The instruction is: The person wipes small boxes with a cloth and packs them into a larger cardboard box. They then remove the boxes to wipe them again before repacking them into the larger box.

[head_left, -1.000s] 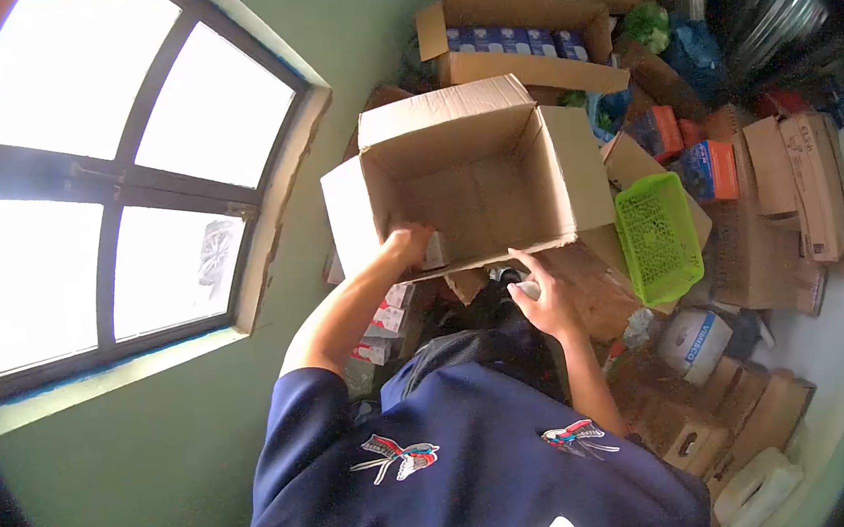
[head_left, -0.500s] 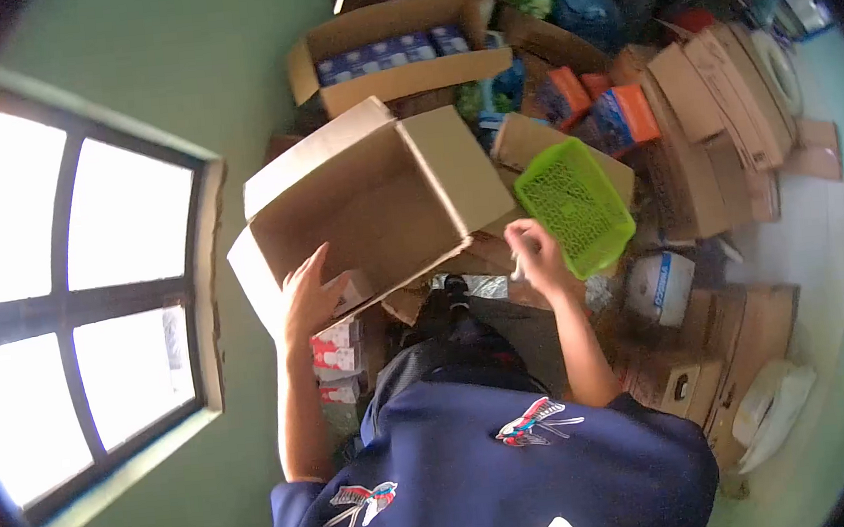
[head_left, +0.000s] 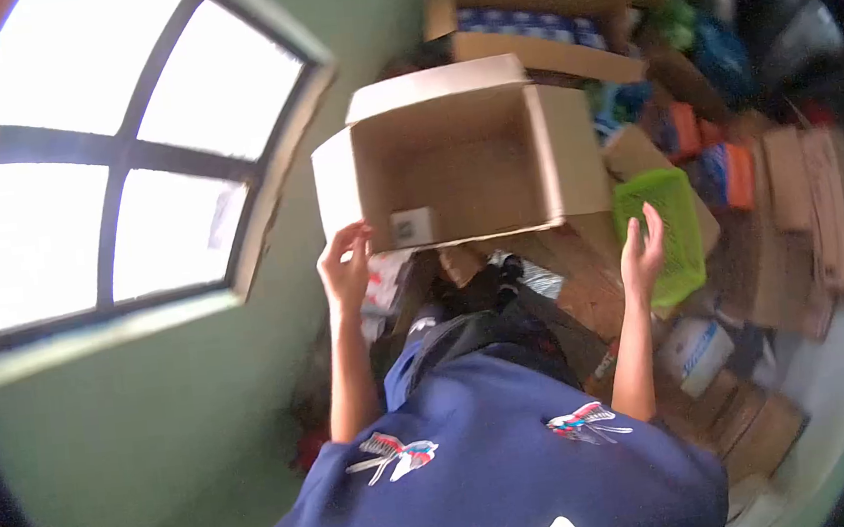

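Note:
A large open cardboard box with its flaps folded out is in front of me. In its near left corner sits a small white carton with a dark square mark. My left hand is at the box's near left corner, its fingers loosely bent and apart with nothing in them. My right hand is raised with its fingers stretched out, holding nothing. It overlaps the green plastic basket in this view, to the right of the box.
Behind stands another cardboard box with rows of blue-and-white packs. Red-and-white packs lie below my left hand. Orange-and-blue packages and stacked cartons fill the right. A barred window is at left.
My left hand has come out of the box to its near corner, leaving the white carton inside. My right hand has uncurled its fingers. The whole view has turned.

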The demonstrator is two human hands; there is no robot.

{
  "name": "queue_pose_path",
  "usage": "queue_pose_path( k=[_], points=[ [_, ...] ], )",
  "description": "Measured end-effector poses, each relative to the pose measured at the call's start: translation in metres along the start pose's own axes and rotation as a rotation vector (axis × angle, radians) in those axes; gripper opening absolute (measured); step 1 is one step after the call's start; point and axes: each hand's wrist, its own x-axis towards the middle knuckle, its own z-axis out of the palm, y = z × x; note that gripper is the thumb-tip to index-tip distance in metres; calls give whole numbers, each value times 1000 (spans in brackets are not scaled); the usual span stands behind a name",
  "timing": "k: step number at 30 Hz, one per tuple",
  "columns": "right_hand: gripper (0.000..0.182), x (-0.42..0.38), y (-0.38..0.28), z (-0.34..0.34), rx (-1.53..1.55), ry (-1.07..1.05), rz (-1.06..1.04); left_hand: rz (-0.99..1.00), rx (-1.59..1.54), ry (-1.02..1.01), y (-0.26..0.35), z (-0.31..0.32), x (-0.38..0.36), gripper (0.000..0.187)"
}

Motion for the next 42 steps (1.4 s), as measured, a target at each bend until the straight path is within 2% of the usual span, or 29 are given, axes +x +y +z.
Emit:
queue_pose_path(
  k=[1,3,4,5,6,7,8,9,11,12,13,15,16,17,19,21,23,25,27,29,31,33,34,35,37,38,39,41,42],
  points=[
    [53,-5,-16,15,23,-74,16,-6,24,106,-13,-7,-5,17],
    [63,-20,-44,54,283,-75,41,-125,2,295,-39,-20,-19,19],
    [76,-25,-62,65,318,-169,189,-166,-89,332,-74,-25,-25,19],
    [89,-24,-44,87,275,-157,307,-204,-183,364,-115,-28,-32,19],
    [94,-26,-67,95,158,-180,400,-333,-206,373,-145,-30,-44,18],
    [99,-29,-93,104,38,-198,487,-398,3,341,-197,-33,-58,20],
    [99,-26,-76,116,-14,-230,299,-498,-95,285,-225,-33,-77,21],
    [107,-33,-77,126,62,-220,267,-730,-160,267,-239,-31,-90,21],
    [98,-37,-68,132,161,-172,287,-985,-252,172,-272,-28,-115,25],
    [89,-33,-45,132,49,-184,252,-1046,-203,135,-292,-24,-125,29],
    [83,-31,-27,126,91,-230,221,-1108,-156,95,-316,-19,-133,33],
    [75,-29,7,121,99,-176,217,-1170,-83,90,-351,-10,-137,41],
    [71,-34,-15,121,23,-155,243,-1213,11,81,-362,-7,-136,48],
    [68,-38,-36,121,-54,-131,269,-1231,-8,73,-373,-4,-135,48],
    [68,-37,-34,119,-146,-125,194,-1160,56,127,-395,7,-123,63],
    [79,-36,-29,113,-188,-110,284,-1060,33,156,-425,18,-111,88],
    [79,-41,-44,119,-195,-112,229,-946,47,203,-444,26,-95,102],
    [81,-36,-46,119,-194,-104,291,-925,42,238,-452,30,-76,106],
    [83,-37,-46,119,-247,-91,251,-904,36,276,-459,34,-55,111],
    [84,-35,-47,116,-318,-41,272,-1100,155,253,-470,39,-35,115],
    [83,-36,-50,115,-354,-9,260,-1073,71,296,-489,41,-34,113],
    [81,-36,-52,112,-541,41,-21,-1141,16,234,-502,41,-29,111],
    [67,-36,-64,112,-775,70,-359,-1118,38,289,-504,42,-29,105],
    [67,-36,-78,113,-778,73,-360,-1118,35,285,-506,40,-29,105],
    [53,-51,-143,148,-702,126,-587,-1171,-27,182,-485,23,-23,99],
    [40,-54,-162,167,-397,45,-619,-1160,15,222,-489,24,-25,93],
    [40,-60,-186,181,-403,67,-614,-1143,14,206,-490,22,-24,93],
    [29,-80,-241,205,275,-583,-405,-1182,122,174,-490,19,-25,90],
    [24,-98,-272,223,474,-723,-339,-1171,123,150,-491,18,-26,90]
  ],
)
